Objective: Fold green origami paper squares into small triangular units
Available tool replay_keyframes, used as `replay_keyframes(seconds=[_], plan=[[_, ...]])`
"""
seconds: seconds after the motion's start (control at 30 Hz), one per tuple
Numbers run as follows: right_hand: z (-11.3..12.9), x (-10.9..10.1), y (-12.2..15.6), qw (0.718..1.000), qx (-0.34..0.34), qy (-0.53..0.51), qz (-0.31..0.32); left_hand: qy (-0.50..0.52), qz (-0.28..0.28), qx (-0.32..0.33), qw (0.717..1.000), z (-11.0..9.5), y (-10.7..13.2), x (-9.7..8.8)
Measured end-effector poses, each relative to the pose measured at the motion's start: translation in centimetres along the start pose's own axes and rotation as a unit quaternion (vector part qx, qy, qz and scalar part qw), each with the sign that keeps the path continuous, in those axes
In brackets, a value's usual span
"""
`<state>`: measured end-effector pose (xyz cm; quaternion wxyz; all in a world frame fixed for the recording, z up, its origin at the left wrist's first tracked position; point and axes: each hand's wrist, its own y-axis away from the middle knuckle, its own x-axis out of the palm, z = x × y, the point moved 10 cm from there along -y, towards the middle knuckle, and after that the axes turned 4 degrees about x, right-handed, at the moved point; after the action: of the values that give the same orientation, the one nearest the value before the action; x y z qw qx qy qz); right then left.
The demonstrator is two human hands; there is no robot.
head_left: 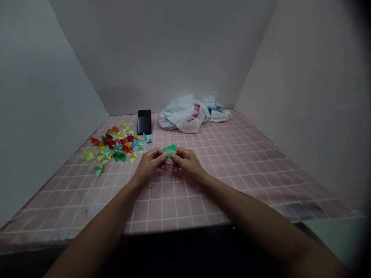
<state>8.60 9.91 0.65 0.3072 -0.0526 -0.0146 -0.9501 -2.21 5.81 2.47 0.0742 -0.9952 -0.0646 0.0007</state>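
Between my two hands is a small piece of green paper (171,153), light green in front with a darker green part behind. My left hand (153,161) pinches its left side between thumb and fingers. On the other side, my right hand (185,161) grips it the same way. Both hands are close together above the middle of the table, and the fingers hide part of the paper. A bit of pink shows just below the fingertips; I cannot make out what it is.
Folded paper figures (118,144) in several colours lie piled to the left. Behind them rests a black phone (144,122). White plastic bags (185,114) sit at the back, before the wall. A pink checked cloth (232,170) covers the table; pale walls stand on three sides.
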Motion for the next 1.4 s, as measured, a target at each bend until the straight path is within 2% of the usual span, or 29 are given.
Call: replay_keyframes(seconds=[0.07,0.2,0.3,0.47,0.7,1.03,1.2,1.4], plan=[[0.0,0.0,0.1,1.000,-0.001,-0.003,-0.006,-0.025,0.000,0.011,1.000,-0.4,0.0,0.0],[0.0,0.7,0.0,0.998,-0.003,-0.045,0.041,-0.060,-0.010,0.024,0.998,-0.8,-0.1,-0.2],[0.3,0.7,-0.1,0.997,-0.019,-0.055,0.052,-0.071,0.000,0.028,0.997,-0.9,-0.1,0.0],[0.6,0.2,-0.2,0.998,-0.032,-0.031,0.037,-0.088,0.031,0.035,0.995,-1.1,0.1,0.6],[0.8,-1.0,-0.1,0.997,-0.042,-0.056,-0.025,-0.037,0.029,0.034,0.998,-0.9,0.0,0.7],[0.8,0.6,0.2,0.995,-0.018,-0.080,0.061,-0.033,-0.010,0.047,0.998,-1.1,0.1,0.0],[0.6,0.3,-0.1,0.995,-0.005,-0.080,0.063,-0.047,0.009,0.040,0.998,-1.0,-0.1,0.2],[0.4,0.1,-0.5,0.996,-0.007,-0.071,0.061,-0.044,-0.004,0.037,0.998,-0.8,-0.1,-0.1]])
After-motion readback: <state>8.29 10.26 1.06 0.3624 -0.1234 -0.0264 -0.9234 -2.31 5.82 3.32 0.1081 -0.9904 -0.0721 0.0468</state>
